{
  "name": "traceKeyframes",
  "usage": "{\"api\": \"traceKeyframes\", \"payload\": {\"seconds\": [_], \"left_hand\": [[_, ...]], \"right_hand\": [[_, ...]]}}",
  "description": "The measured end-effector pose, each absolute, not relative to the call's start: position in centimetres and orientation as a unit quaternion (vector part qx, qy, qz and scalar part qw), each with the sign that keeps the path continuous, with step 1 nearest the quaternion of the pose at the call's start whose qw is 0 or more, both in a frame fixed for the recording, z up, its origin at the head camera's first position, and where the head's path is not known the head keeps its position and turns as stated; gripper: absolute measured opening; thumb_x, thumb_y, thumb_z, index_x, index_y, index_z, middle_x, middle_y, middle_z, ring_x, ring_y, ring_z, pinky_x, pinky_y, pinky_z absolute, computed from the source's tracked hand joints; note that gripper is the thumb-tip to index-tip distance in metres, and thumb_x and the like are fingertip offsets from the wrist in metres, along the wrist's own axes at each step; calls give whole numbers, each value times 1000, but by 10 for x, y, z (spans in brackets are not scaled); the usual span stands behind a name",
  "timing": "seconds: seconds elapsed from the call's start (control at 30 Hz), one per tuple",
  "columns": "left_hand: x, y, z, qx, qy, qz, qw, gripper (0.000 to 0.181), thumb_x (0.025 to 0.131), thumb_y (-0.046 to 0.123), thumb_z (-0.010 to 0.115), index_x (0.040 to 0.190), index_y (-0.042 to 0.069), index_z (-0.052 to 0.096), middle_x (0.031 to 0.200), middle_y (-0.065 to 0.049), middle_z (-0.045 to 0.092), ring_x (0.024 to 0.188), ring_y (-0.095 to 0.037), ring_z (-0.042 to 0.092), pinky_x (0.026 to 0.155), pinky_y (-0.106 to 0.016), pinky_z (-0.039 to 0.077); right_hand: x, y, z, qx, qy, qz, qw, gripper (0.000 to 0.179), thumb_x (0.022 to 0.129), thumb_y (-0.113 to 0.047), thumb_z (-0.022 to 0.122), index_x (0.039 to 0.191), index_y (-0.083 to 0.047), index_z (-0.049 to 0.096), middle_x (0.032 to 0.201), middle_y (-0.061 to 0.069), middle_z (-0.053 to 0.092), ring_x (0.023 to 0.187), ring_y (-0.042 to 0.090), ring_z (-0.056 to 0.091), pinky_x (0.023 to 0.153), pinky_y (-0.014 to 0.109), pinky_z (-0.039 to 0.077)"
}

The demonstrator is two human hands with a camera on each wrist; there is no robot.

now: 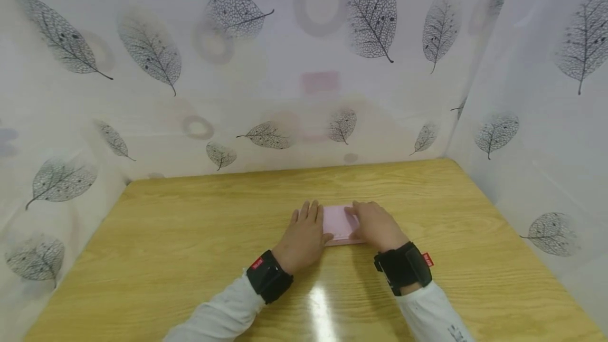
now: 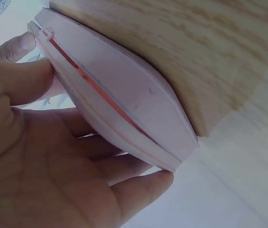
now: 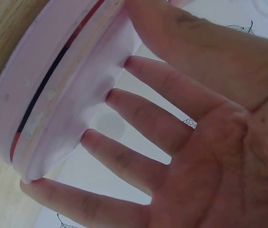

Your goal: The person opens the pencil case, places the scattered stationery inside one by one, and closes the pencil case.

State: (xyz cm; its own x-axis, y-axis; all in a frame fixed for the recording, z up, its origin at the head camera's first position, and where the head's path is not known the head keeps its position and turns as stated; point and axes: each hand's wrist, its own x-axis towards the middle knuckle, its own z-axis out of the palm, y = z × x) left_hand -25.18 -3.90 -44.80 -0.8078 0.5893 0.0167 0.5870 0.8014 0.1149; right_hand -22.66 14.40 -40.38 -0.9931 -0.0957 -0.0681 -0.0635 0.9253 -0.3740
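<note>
A flat pink case (image 1: 338, 221) lies on the wooden table between both hands. Along its near side runs a narrow slit, showing a red strip, with a small pale tab (image 2: 47, 34) at one end. In the right wrist view, the slit of the pink case (image 3: 29, 71) shows black between red ends. My left hand (image 1: 301, 239) rests across the left end, fingers nearly straight, thumb by the near edge. From the other side my right hand (image 1: 380, 226) holds the right end between thumb and fingertips. What the case contains is hidden.
The wooden table (image 1: 190, 236) reaches back to a pale leaf-printed curtain (image 1: 285, 83). More of that cloth (image 1: 546, 173) hangs along the right side. Black bands (image 1: 404, 268) wrap both wrists, above white sleeves (image 1: 220, 305).
</note>
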Motion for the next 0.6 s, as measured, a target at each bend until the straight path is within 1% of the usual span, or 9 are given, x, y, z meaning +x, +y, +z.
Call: {"api": "traceKeyframes", "payload": {"seconds": [0.13, 0.3, 0.53, 0.6], "left_hand": [[-249, -38, -444, 310, 950, 38, -2, 69, 107, 43, 52, 154, -6, 38, 161, -23, 36, 149, -38, 34, 118, -51, 34], [-248, -37, -444, 310, 950, 28, -12, 69, 106, 42, 54, 153, -7, 39, 160, -24, 37, 148, -39, 36, 118, -51, 35], [-248, -36, -445, 312, 949, 32, -3, 69, 107, 44, 50, 155, -5, 37, 161, -23, 36, 149, -37, 35, 119, -50, 33], [-248, -36, -444, 313, 949, 30, -4, 69, 108, 44, 50, 155, -5, 37, 161, -23, 36, 149, -37, 35, 119, -50, 33]], "right_hand": [[-226, 143, -405, -37, 981, -186, 37, 57, 78, 2, 85, 132, 0, 67, 138, 28, 60, 125, 48, 57, 105, 57, 45], [-227, 142, -405, -35, 982, -183, 30, 57, 77, 4, 85, 132, 0, 67, 137, 27, 60, 125, 48, 57, 106, 57, 45], [-225, 144, -404, -47, 983, -172, 33, 58, 76, 1, 86, 131, 2, 67, 132, 28, 63, 119, 47, 60, 103, 56, 48], [-225, 145, -404, -47, 984, -171, 34, 58, 77, 0, 87, 132, 2, 66, 133, 28, 62, 120, 47, 60, 103, 56, 48]]}}
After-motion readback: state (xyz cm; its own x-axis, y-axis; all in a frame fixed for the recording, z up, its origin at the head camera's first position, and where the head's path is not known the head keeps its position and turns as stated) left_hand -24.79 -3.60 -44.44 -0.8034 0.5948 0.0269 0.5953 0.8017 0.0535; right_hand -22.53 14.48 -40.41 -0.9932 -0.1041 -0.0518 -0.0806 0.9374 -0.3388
